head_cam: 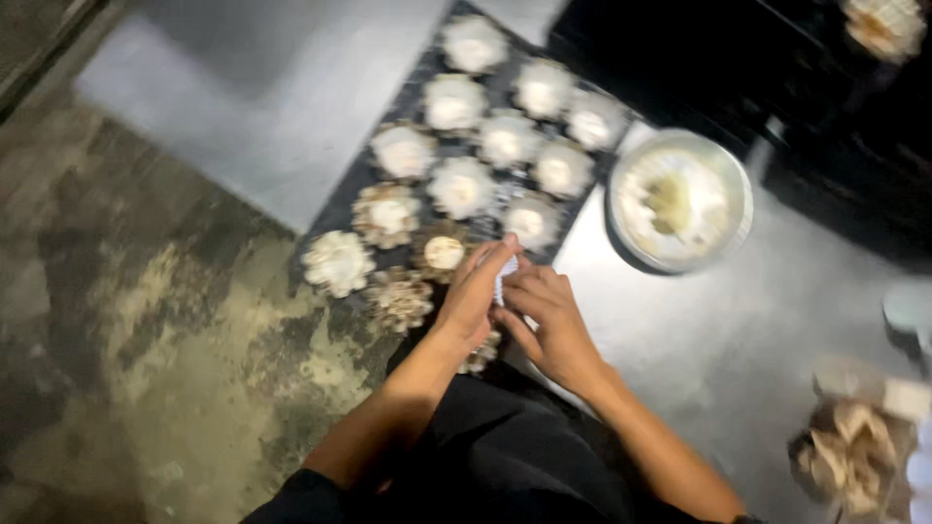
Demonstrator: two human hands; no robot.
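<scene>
A small white paper cup (501, 281) is pinched between the two hands at the near end of a dark tray (335, 209), just over its lower corner. The left hand (473, 296) is laid against the cup from the left with its fingers pressed together and pointing up the tray; the right hand (549, 320) is curled about the cup from the right, its fingertips closed on the fluted edge. Both hands are equally near, since the cup is held between them (only a sliver of it is seen, and the frame is blurred). The tray's long axis is run diagonally, from the hands up and to the right, and filled cups (456, 184) are set along it in rows; the nearest open place lies just ahead of the fingertips, toward a filled cup (444, 252) with a browner rim. To the right of the tray, well apart from the hands, a round metal bowl (680, 199) with pale batter is stood on the steel table (738, 340). A bag (854, 451) of brownish papers is seen at the lower right. No labels or signs can be made out.
</scene>
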